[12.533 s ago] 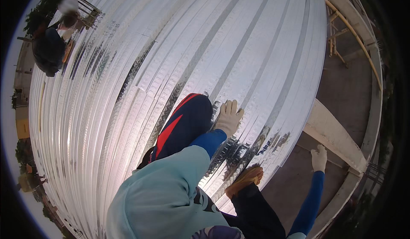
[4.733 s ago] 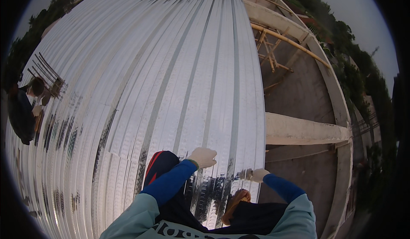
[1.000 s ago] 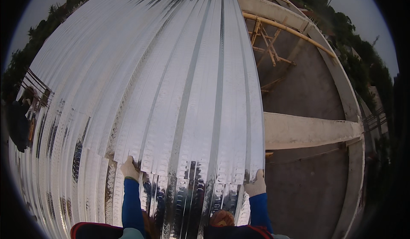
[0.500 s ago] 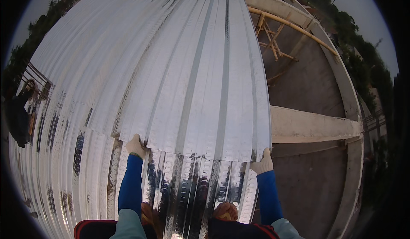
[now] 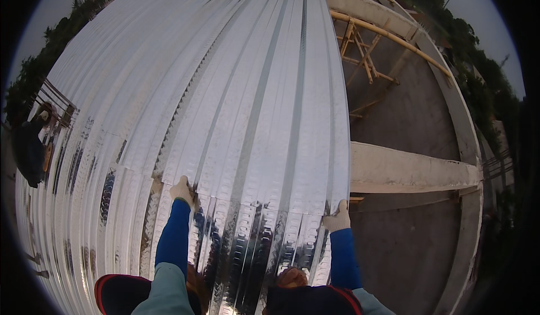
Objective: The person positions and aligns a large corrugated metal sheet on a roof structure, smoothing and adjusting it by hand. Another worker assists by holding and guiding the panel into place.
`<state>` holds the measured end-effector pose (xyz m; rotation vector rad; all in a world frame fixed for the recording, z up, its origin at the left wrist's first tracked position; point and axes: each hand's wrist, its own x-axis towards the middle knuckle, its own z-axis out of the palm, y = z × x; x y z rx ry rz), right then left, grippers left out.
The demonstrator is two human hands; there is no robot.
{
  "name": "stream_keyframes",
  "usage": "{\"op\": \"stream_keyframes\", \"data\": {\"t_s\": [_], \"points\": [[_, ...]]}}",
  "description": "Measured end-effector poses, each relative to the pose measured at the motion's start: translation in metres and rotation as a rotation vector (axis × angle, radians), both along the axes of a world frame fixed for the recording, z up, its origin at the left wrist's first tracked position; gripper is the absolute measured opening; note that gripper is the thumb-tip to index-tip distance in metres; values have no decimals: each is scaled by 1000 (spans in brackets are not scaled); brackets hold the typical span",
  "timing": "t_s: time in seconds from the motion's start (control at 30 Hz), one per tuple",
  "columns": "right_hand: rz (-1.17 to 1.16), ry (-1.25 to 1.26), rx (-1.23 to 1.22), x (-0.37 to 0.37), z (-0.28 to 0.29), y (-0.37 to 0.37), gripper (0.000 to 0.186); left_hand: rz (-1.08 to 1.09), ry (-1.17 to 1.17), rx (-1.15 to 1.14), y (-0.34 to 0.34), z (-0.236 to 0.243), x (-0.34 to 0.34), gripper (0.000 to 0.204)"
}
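My left hand (image 5: 181, 193), in a cream knitted glove, is closed on the near edge of a long silver ribbed metal sheet (image 5: 264, 146), toward that edge's left end, with the thumb pointing away from me along the top and the other fingers curled, their tips hidden from view. My right hand (image 5: 338, 218), gloved the same way, grips the right end of the same edge, its thumb also pointing forward and its fingers bent in toward the left; I cannot tell how far they reach underneath. The sheet lies stretched out ahead of me, its near edge running between my two hands and overlapping shinier ribbed metal sheeting (image 5: 242, 258) that extends back toward my knees. Both my arms reach forward, well apart, in tight blue undersleeves (image 5: 172, 236). My dark trouser knees with red trim (image 5: 122, 293) show at the bottom. Just beyond the sheet's right side, a pale concrete beam (image 5: 413, 168) runs out to the right. Far to my left, a person in dark clothing (image 5: 28, 152) is bent over the metal.
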<state>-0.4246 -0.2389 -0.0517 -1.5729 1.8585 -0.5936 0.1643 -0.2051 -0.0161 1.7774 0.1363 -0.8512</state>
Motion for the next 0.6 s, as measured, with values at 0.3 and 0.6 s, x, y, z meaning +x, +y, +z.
{"op": "stream_keyframes", "data": {"t_s": [0.3, 0.6], "points": [[-90, -115, -49, -19, -34, 8, 71, -102, 102, 41, -20, -35, 34, 34], [-106, 52, -171, -53, -30, 8, 56, -14, -138, 171, -47, -43, -11, 55]]}}
